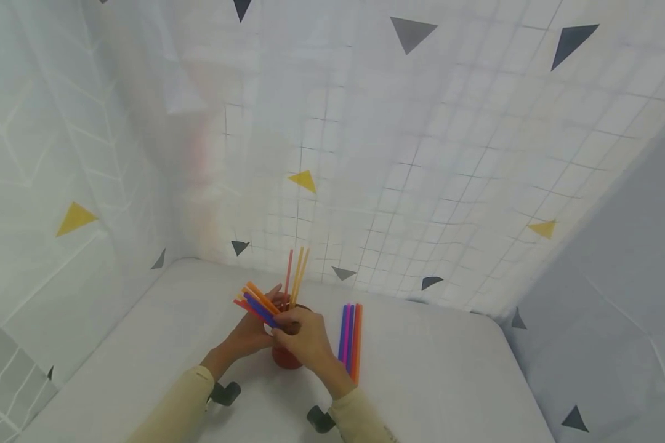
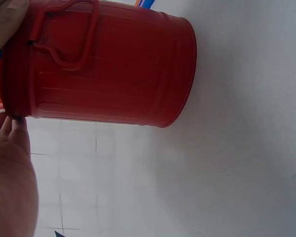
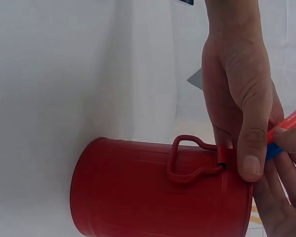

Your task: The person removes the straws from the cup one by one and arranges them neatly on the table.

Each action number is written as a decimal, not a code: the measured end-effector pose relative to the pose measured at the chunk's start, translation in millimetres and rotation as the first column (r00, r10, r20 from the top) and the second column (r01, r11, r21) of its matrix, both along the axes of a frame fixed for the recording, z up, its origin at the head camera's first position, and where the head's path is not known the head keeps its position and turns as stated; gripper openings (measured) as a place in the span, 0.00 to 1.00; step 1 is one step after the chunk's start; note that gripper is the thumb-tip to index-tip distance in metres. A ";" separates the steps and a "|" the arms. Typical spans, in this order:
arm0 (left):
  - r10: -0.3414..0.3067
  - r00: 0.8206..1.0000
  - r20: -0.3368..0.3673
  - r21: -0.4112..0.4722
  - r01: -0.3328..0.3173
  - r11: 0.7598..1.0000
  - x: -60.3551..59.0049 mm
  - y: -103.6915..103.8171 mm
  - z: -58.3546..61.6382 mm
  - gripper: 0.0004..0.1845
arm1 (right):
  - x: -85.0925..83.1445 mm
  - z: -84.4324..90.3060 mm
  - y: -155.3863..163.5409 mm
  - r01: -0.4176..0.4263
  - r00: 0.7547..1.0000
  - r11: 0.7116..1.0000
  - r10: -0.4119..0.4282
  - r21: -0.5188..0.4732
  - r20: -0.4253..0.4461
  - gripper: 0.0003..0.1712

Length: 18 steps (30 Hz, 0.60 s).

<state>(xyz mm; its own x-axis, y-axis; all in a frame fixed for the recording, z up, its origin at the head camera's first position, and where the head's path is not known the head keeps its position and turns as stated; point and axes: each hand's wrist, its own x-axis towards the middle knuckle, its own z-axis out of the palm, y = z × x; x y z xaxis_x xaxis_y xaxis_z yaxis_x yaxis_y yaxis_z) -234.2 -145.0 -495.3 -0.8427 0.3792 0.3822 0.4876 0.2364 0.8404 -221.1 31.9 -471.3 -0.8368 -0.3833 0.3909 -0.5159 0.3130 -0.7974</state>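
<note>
Both hands (image 1: 288, 335) hold straws (image 1: 257, 304) over red bucket (image 1: 286, 358).

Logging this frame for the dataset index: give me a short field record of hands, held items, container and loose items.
surface: white table
container: red metal bucket with wire handle, upright on the table, three straws standing in it
left hand: left hand at the bucket's rim, thumb on the rim by the handle mount
right hand: right hand pinching a bundle of orange, red and blue plastic straws over the bucket
loose items: row of purple, pink and orange straws flat on the table, right of the bucket
backdrop: white sheet with triangles
</note>
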 end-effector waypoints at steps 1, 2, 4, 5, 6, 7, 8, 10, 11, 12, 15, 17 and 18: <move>0.001 1.000 -0.003 0.001 -0.001 1.000 -0.1 0.1 0.0 0.54 | -0.3 -0.3 -0.2 -0.002 1.000 1.000 0.002 -0.003 -0.007 0.11; 0.003 1.000 -0.007 0.001 -0.003 1.000 -0.3 0.2 0.0 0.54 | -0.5 -0.5 -0.5 -0.002 1.000 1.000 0.002 -0.004 -0.013 0.10; 0.008 1.000 -0.008 0.000 -0.008 1.000 0.0 0.4 0.3 0.54 | -0.8 -0.9 -0.8 -0.005 1.000 1.000 0.005 -0.008 -0.028 0.10; 0.010 1.000 -0.005 0.001 -0.010 1.000 0.3 0.5 0.5 0.54 | -0.9 -0.9 -0.8 -0.005 0.999 1.000 0.005 -0.009 -0.032 0.10; 0.012 1.000 -0.002 0.001 -0.012 1.000 0.5 0.6 0.5 0.54 | -0.8 -0.7 -0.8 -0.006 0.999 1.000 0.005 -0.011 -0.036 0.10; 0.014 1.000 0.003 0.000 -0.014 1.000 0.7 0.8 0.6 0.54 | -0.6 -0.3 -0.7 -0.008 0.999 1.000 0.008 -0.016 -0.039 0.10; 0.018 1.000 0.005 -0.004 -0.018 1.000 0.8 0.8 0.7 0.54 | -0.4 0.3 -0.5 -0.010 0.999 1.000 0.009 -0.018 -0.041 0.11; 0.024 1.000 0.013 -0.005 -0.024 1.000 0.8 1.2 0.7 0.54 | 0.1 2.1 -0.1 -0.015 0.999 1.000 0.014 -0.027 -0.037 0.11; 0.028 0.999 0.015 -0.007 -0.028 1.000 0.5 1.5 0.6 0.54 | 0.2 3.3 0.2 -0.018 0.999 0.999 0.017 -0.031 -0.033 0.11; 0.033 0.999 0.019 -0.007 -0.033 0.999 0.2 1.8 0.4 0.54 | 0.4 4.6 0.5 -0.020 0.999 0.999 0.019 -0.037 -0.026 0.11; 0.043 0.999 0.033 0.003 -0.043 0.999 -0.8 2.7 -0.3 0.54 | 0.1 9.1 1.3 -0.018 1.000 0.999 0.018 -0.047 0.001 0.11; 0.045 0.998 0.042 0.013 -0.046 0.999 -1.4 3.3 -1.2 0.55 | -0.6 12.2 2.1 -0.007 1.000 0.999 0.008 -0.050 0.012 0.10; 0.048 0.997 0.053 0.014 -0.049 0.999 -1.6 3.8 -1.5 0.55 | -0.9 14.0 2.6 -0.001 1.000 0.999 0.002 -0.052 0.013 0.10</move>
